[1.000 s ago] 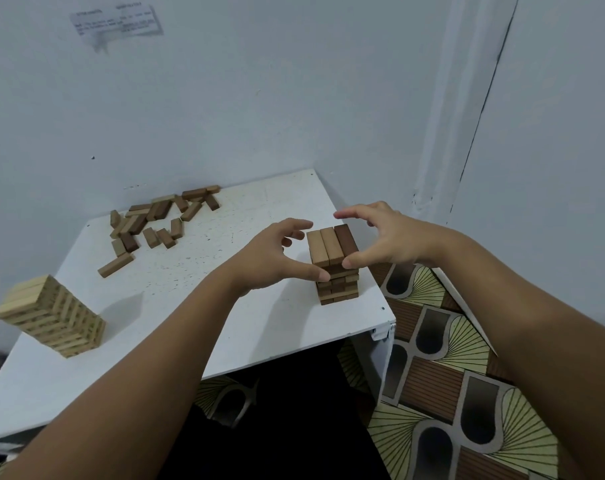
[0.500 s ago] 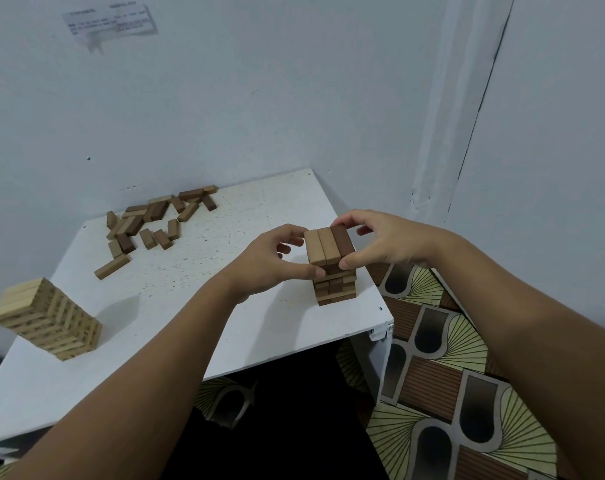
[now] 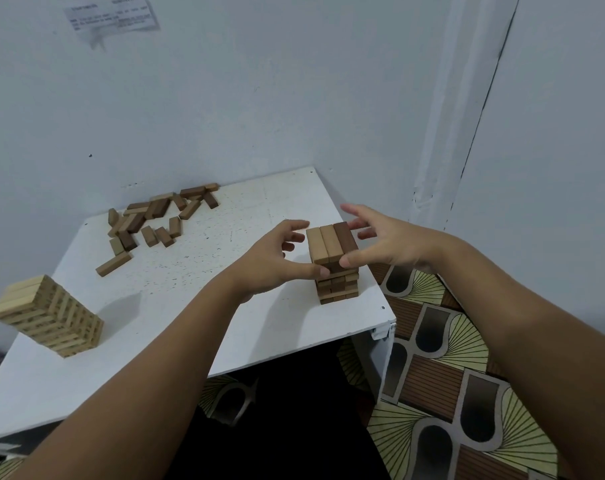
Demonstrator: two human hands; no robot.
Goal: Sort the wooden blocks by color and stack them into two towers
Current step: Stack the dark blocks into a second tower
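Observation:
A short tower of brown blocks [image 3: 338,288] stands near the right front corner of the white table [image 3: 190,282]. Its top layer is three blocks side by side, the rightmost one darker. My left hand [image 3: 276,259] is on the tower's left and my right hand [image 3: 392,242] on its right. Both thumbs touch the near ends of the top layer, and the fingers are spread apart and off the blocks. A taller tower of light blocks [image 3: 51,317] stands at the table's left front. Several loose brown blocks [image 3: 148,220] lie scattered at the back left.
The table sits in a corner between two pale walls. The brown tower is close to the table's right edge [image 3: 380,299], beyond which lies a patterned floor [image 3: 450,358]. A paper note [image 3: 110,15] is stuck high on the wall.
Both hands had closed against the sides of the top layer half a second ago. Now the fingers have spread away from it and only the thumbs stay at the front.

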